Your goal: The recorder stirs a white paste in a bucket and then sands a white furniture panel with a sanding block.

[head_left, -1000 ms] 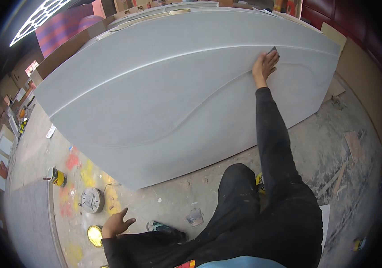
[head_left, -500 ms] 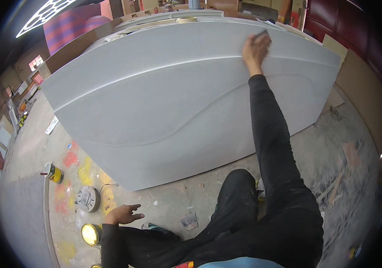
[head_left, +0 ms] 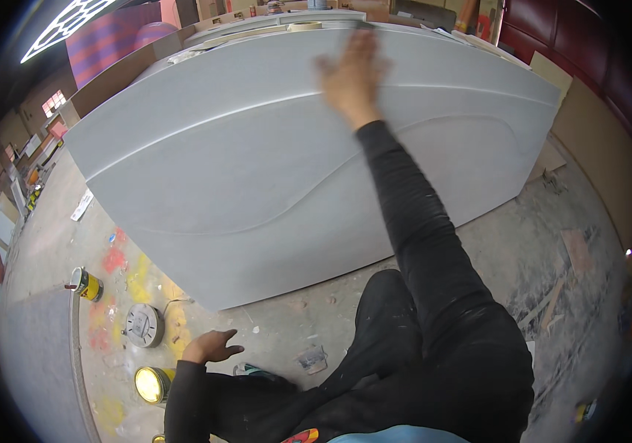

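Note:
A large grey panel (head_left: 257, 162) stands tilted in front of me, crossed by a raised straight ridge and a curving line. On its upper part, above the ridge, my right hand (head_left: 356, 77) is smeared by motion. A dark sanding pad (head_left: 362, 25) shows at its fingertips, near the top edge, mostly hidden by the fingers. My left hand (head_left: 214, 345) hangs low beside my left knee, holding nothing, with its fingers loosely stretched out and apart from the panel.
At the lower left, a yellow-labelled can (head_left: 88, 286), a round grey lid-like disc (head_left: 143, 325) and an open can of yellow paint (head_left: 152, 385) stand on the paint-stained floor. A tape roll (head_left: 305, 26) lies behind the panel's top edge. Brown boards (head_left: 598, 159) lean at the right.
My right hand has swept left and somewhat upward across the panel with the sanding pad. My left hand has shifted slightly, its fingers a little more curled.

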{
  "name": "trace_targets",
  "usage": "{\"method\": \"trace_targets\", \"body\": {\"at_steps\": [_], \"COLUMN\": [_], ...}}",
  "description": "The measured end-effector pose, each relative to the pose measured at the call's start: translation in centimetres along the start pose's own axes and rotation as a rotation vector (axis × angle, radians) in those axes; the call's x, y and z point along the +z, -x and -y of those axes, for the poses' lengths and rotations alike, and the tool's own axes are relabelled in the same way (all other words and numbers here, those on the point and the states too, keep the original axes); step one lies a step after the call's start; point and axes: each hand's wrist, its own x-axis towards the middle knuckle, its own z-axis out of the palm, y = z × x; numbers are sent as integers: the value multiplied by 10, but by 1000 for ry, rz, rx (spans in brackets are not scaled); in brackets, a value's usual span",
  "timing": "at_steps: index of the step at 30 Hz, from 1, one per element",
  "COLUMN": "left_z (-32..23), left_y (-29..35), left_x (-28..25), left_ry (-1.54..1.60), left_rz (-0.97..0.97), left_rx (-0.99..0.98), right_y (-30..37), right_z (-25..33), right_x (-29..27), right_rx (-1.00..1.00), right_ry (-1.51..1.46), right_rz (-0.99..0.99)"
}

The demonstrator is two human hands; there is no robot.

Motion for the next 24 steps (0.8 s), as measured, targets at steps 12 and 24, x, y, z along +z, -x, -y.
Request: {"method": "trace_targets", "body": {"at_steps": [12, 24], "left_z": [-1, 12], "left_y": [13, 25], "left_x": [-7, -11], "left_ry": [27, 90], "left_rz": [-57, -62], "left_rx": [-43, -118], "right_y": [-34, -66], "right_z": [-46, -50], "right_x": [5, -22], "right_rx": [450, 897], "right_ry": [-196, -433], "right_rz": [-261, -339]}}
